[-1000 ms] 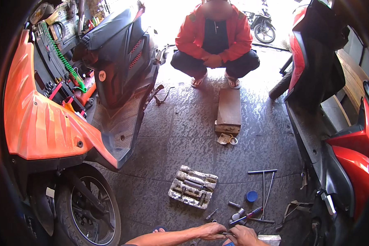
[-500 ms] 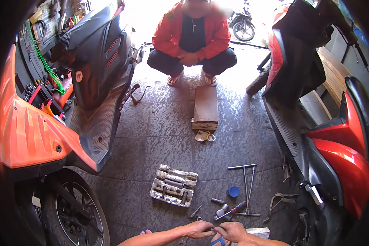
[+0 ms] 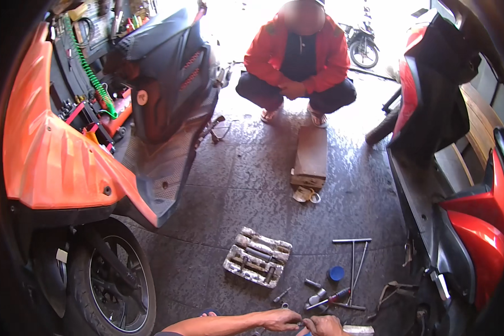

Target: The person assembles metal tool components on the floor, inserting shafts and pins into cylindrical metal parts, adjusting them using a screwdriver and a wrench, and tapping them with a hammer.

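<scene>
At the lower edge my left hand (image 3: 283, 320) and my right hand (image 3: 323, 325) meet, fingertips closed together. Whatever they pinch is too small and covered to make out. Just beyond them on the floor lies a screwdriver (image 3: 338, 295) with a red and blue handle, among metal sockets (image 3: 313, 284). A blue round cap (image 3: 336, 273) sits a little farther off. To its right are T-handle wrenches (image 3: 352, 269). Ahead of my left hand, a worn white foam tray (image 3: 234, 265) holds several dark metal tools.
An orange scooter (image 3: 67, 162) stands at left, a red one (image 3: 479, 235) at right. Farther ahead a person in a red jacket (image 3: 330, 50) squats behind a brown box (image 3: 311, 157). A bent metal lever piece (image 3: 395, 292) lies near the right scooter.
The whole view has swung left, so the scene sits farther right in the picture. My hands stay together at the lower edge, fingers still closed.
</scene>
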A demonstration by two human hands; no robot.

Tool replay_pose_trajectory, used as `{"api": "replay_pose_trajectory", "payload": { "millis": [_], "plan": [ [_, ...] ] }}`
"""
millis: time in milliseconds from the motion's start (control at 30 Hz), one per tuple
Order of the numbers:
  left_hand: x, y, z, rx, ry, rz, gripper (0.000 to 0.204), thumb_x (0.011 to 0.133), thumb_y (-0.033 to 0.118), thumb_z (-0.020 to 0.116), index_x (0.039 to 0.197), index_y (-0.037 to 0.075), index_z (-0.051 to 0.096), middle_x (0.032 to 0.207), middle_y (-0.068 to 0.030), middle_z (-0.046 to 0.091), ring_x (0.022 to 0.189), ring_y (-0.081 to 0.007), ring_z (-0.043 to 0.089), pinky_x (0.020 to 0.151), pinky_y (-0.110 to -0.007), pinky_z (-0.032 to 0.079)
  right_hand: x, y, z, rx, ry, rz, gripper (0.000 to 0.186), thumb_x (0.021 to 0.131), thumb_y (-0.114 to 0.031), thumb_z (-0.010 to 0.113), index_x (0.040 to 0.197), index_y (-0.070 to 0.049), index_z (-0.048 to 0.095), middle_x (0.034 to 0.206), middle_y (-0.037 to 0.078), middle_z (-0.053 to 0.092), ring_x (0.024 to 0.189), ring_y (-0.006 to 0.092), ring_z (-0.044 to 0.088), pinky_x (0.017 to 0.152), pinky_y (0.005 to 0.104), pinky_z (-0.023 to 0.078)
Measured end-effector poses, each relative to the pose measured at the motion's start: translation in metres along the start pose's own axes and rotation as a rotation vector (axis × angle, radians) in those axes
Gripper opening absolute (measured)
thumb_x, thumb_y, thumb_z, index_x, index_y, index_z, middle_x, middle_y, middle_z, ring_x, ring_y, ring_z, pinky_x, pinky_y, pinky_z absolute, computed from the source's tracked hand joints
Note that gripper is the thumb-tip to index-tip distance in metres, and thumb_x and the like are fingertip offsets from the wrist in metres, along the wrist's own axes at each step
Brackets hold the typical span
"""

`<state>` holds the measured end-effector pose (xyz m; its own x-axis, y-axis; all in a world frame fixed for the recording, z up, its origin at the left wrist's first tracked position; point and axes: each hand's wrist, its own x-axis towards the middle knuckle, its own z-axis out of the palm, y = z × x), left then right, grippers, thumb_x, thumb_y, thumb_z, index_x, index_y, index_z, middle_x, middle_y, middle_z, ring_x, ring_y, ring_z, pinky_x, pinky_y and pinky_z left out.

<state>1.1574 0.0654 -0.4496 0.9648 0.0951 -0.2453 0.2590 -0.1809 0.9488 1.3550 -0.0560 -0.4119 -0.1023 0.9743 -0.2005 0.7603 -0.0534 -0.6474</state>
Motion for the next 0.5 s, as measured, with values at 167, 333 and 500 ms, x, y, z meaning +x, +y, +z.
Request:
{"api": "replay_pose_trajectory", "payload": {
  "millis": [167,333,500],
  "plan": [
    [-0.009,-0.001,0.001,-0.064,0.065,0.008,0.043,0.097,0.034,0.058,0.116,-0.004,0.062,0.097,-0.0236,0.068,0.09,-0.0372,0.066,0.08,-0.046,0.049,0.01,-0.014,-0.015,-0.032,-0.005,-0.114,0.02,0.088,-0.031,0.071,0.098,-0.014,0.067,0.083,0.013,0.068,0.072,0.0404,0.065,0.062,0.049,0.051],
    [-0.007,0.013,-0.013,-0.005,0.043,0.0,0.044,0.098,0.037,0.057,0.114,-0.004,0.062,0.096,-0.0219,0.068,0.09,-0.0358,0.066,0.08,-0.045,0.049,0.011,-0.023,-0.019,0.009,-0.048,0.122,0.033,0.093,-0.038,0.066,0.083,-0.008,0.07,0.078,0.02,0.069,0.077,0.043,0.066,0.068,0.0515,0.052],
    [-0.006,0.004,-0.003,-0.057,0.086,0.027,0.047,0.099,0.039,0.055,0.116,-0.004,0.062,0.098,-0.0217,0.068,0.094,-0.0332,0.067,0.082,-0.045,0.049,0.011,-0.038,-0.041,0.079,-0.061,-0.033,0.027,0.092,-0.038,0.067,0.096,-0.011,0.069,0.089,0.016,0.072,0.08,0.0403,0.068,0.069,0.0499,0.054]
  ]
}}
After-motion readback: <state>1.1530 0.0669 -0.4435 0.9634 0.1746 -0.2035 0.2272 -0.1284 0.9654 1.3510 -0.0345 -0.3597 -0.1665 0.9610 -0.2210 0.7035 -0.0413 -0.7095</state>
